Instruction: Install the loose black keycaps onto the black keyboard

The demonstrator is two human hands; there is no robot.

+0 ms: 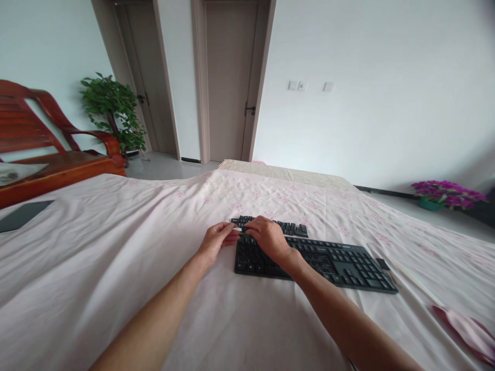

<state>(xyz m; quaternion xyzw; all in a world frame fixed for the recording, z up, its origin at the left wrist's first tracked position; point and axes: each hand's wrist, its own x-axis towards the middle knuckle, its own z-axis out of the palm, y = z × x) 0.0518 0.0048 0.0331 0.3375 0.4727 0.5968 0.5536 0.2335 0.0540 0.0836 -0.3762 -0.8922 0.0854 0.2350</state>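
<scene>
A black keyboard (pixel 344 268) lies on the pale flowered cloth, some of its keys removed near the middle. Along its far edge sit rows of loose black keycaps (pixel 297 228). At the keyboard's far left corner, my left hand (pixel 216 241) is closed in a pinch, with a small whitish piece (pixel 237 229) at its fingertips. My right hand (pixel 268 238) reaches over the keyboard's left part, its fingers pinched close to the left fingertips. What the right fingers hold, if anything, is hidden. A small dark piece (pixel 383 264) lies beside the keyboard's right end.
The pink flowered cloth (pixel 154 268) has many folds. A dark flat panel (pixel 25 215) lies at the left, and pink fabric (pixel 466 330) at the lower right. Beyond stand a wooden bench (pixel 88 159), a leafy plant (pixel 112 105) and purple flowers (pixel 446 194).
</scene>
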